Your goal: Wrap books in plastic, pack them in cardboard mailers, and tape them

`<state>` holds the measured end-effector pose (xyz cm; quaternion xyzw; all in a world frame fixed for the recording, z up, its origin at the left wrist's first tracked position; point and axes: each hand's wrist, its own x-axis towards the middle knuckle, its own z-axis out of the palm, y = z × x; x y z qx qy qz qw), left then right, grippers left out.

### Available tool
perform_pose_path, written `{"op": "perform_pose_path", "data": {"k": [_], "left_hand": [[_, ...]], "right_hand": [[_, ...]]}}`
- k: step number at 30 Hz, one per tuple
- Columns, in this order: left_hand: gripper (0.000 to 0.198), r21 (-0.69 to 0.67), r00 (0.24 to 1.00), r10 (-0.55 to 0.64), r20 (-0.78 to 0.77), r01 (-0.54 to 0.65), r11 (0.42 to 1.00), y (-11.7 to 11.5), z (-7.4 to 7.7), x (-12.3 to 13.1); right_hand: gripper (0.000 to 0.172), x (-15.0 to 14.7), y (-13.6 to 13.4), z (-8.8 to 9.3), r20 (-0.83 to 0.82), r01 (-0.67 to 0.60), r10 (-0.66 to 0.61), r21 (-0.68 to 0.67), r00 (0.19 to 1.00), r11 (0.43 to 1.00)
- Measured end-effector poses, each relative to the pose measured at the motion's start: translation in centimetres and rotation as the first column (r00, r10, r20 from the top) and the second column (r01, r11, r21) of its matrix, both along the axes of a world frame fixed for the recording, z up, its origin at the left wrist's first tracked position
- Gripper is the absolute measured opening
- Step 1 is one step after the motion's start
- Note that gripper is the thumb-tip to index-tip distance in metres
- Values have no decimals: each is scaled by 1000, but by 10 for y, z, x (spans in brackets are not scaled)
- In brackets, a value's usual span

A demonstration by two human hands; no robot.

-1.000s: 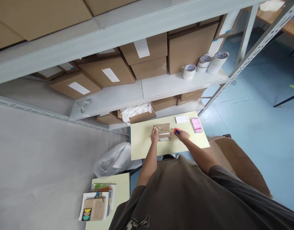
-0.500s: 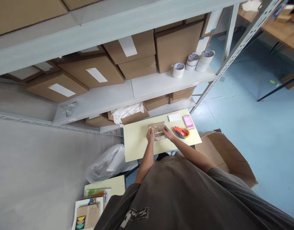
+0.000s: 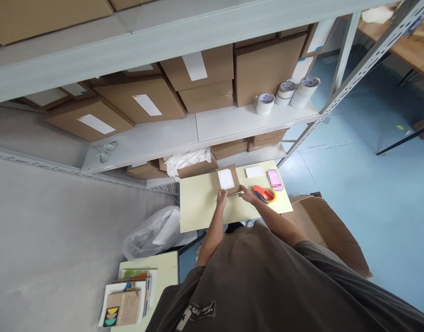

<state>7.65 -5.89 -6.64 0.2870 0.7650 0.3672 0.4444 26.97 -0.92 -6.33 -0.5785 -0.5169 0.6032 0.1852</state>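
A small brown cardboard box [image 3: 228, 180] with a white label on its upper face lies on the pale yellow table [image 3: 201, 207]. My left hand [image 3: 221, 198] grips the box's near left edge. My right hand [image 3: 247, 195] holds its near right corner with the fingers closed on it. A red, yellow and blue tape dispenser [image 3: 265, 194] lies on the table just right of my right hand, untouched. A white card [image 3: 254, 172] and a pink pad [image 3: 275, 180] lie beyond it.
Grey metal shelving [image 3: 232, 122] with brown boxes and rolls of white tape [image 3: 288, 91] stands behind the table. An open carton [image 3: 329, 230] sits on the blue floor at right. A clear plastic bag [image 3: 153, 233] and a second table with books [image 3: 129, 302] are at left.
My right hand let go of the tape dispenser, left it on the table and moved onto the box. Both hands turned the box so its labelled face points up.
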Motion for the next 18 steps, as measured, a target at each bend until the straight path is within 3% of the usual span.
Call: {"op": "perform_pose_path", "data": {"k": [4, 7, 10, 14, 18], "left_hand": [[84, -86, 992, -67, -105, 58, 995, -9, 3, -2], [84, -47, 964, -84, -254, 75, 996, 1, 13, -9], [76, 51, 939, -98, -329, 121, 991, 27, 26, -9], [66, 152, 925, -197, -325, 257, 954, 75, 39, 14], [62, 175, 890, -358, -283, 415, 893, 123, 34, 53]], "right_hand": [[90, 3, -8, -6, 139, -86, 77, 63, 987, 994], [88, 12, -4, 1, 190, -94, 68, 132, 980, 987], [87, 23, 10, 11, 197, -58, 14, 220, 980, 974], [89, 42, 36, 19, 213, 8, -72, 289, 974, 957], [87, 63, 60, 16, 260, 52, -139, 316, 956, 947]]}}
